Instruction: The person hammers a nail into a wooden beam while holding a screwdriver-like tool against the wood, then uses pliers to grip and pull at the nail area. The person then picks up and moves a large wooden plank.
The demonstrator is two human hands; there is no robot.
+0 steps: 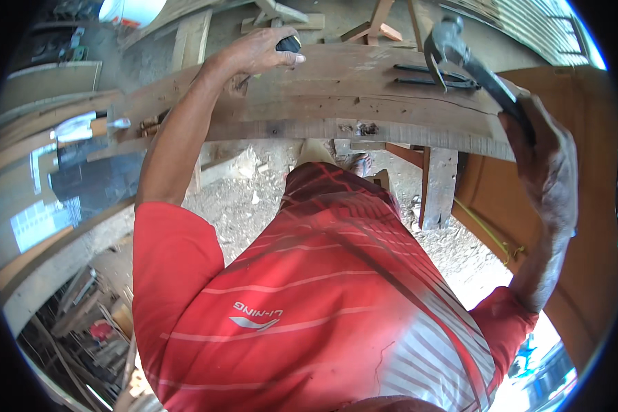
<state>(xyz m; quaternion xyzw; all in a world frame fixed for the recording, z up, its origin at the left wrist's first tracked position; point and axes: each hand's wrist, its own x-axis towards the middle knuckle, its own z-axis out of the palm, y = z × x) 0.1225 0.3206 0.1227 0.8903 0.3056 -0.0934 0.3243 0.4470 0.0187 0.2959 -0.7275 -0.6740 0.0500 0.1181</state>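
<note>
My right hand is closed round the dark handle of a claw hammer, raised over the right end of a thick wooden bench. The hammer's metal head points away to the far side, its claw curving down toward the wood. At the far left of the bench top, my left hand is closed on a small black rounded thing. A pale edge shows on that thing, but the fingers hide most of it and its kind is unclear. Below the hammer head lie dark long-handled pincers.
A brown panel stands close on the right, a yellow cord beside it. To the left are a dark sheet-topped surface and scrap wood. Timber pieces and a white bucket stand beyond the bench.
</note>
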